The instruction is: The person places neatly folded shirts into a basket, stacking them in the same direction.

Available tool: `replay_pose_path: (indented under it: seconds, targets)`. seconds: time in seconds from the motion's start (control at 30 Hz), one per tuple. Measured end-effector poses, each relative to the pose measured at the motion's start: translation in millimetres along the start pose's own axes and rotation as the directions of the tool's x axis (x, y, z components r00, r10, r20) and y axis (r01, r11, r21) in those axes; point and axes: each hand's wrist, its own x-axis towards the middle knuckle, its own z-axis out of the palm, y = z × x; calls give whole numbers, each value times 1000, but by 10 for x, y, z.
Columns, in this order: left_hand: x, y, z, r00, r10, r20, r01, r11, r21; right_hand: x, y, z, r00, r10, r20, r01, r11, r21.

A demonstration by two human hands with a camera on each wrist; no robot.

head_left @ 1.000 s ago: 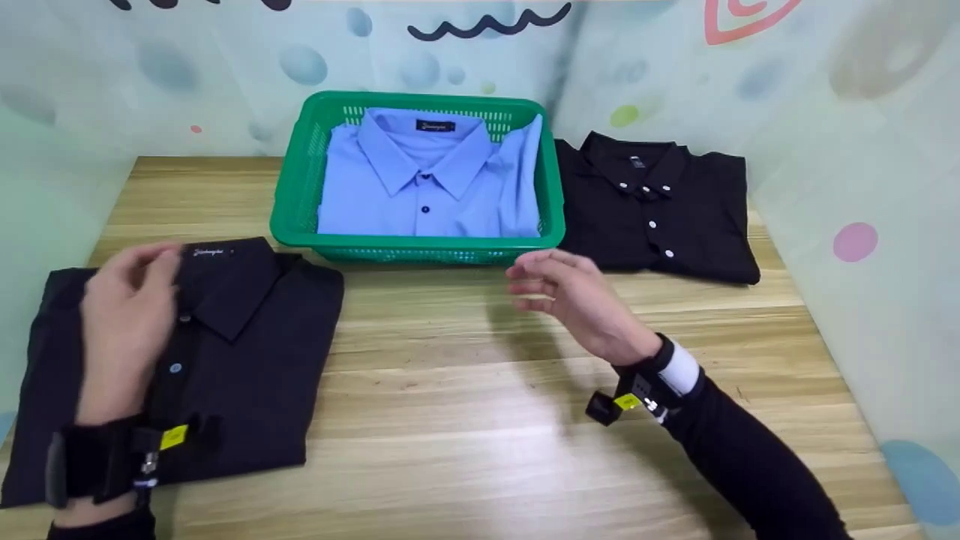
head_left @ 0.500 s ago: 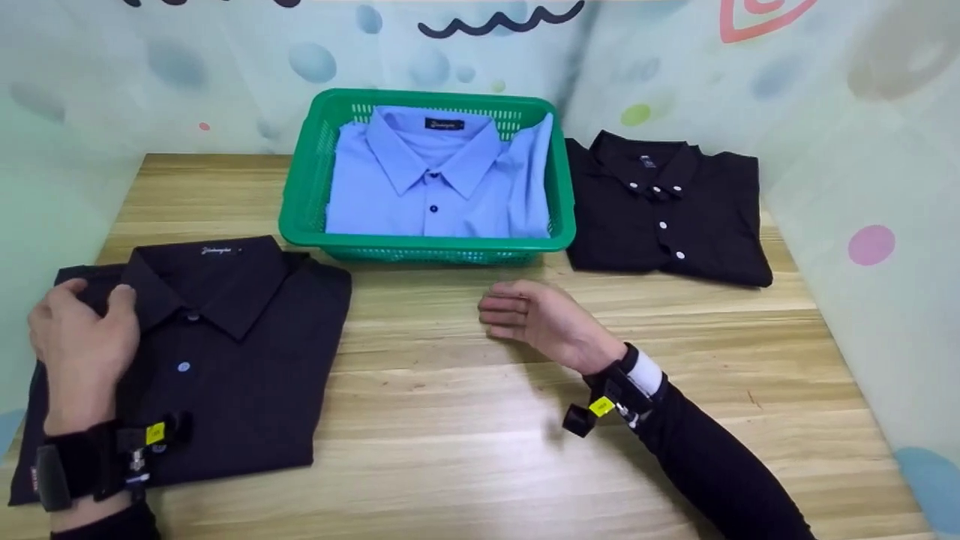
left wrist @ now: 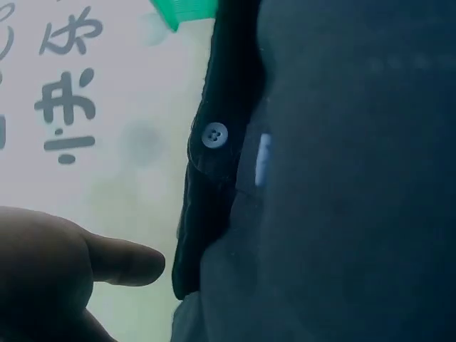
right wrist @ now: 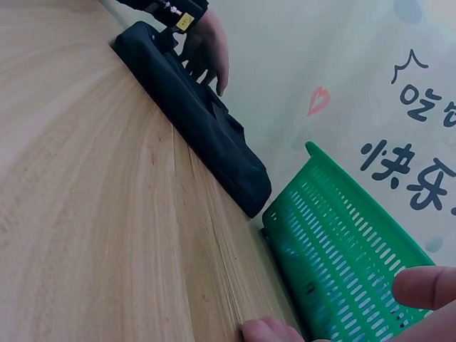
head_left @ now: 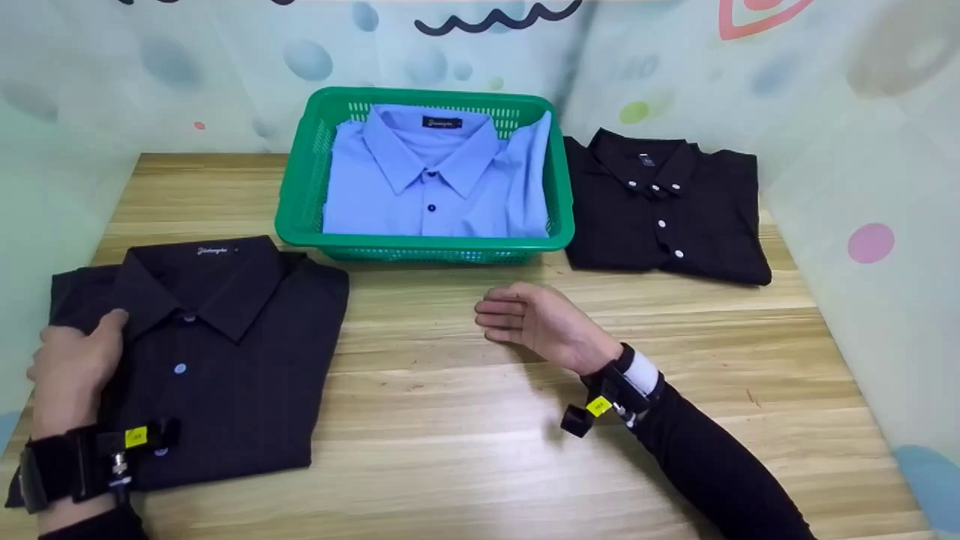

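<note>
My left hand (head_left: 71,364) is at the left side of a folded black shirt (head_left: 247,382), its thumb stretched over the cloth in the head view. In the left wrist view the thumb (left wrist: 128,262) points at the shirt's buttoned edge (left wrist: 206,185) with a small gap. The right wrist view shows the left fingers (right wrist: 206,57) hanging loosely over the shirt; whether they touch it I cannot tell. My right hand (head_left: 551,326) hovers above the table in front of the basket, fingers relaxed and holding nothing.
A green plastic basket (head_left: 420,242) stands at the back middle with a folded light blue shirt (head_left: 390,210) inside. Right of it lies another folded black shirt (head_left: 615,232) with white buttons. Patterned walls (head_left: 225,75) enclose the wooden table (head_left: 465,450).
The left hand has moved left and then towards the person, from over the shirt's collar to its left side. The right hand dropped back from the basket, then stayed almost still.
</note>
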Motion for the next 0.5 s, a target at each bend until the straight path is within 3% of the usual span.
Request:
replay_pose_path:
  seconds: [0.23,0.5]
  targets:
    - [135,-126,12,1000,-14,3,14,1000,27,4,12,12,1000,14,14,-14,1000,1]
    - [-82,19,-13,997,69,35,-72,993,88,0,15,12,1000,13,26,-13,1000,-3]
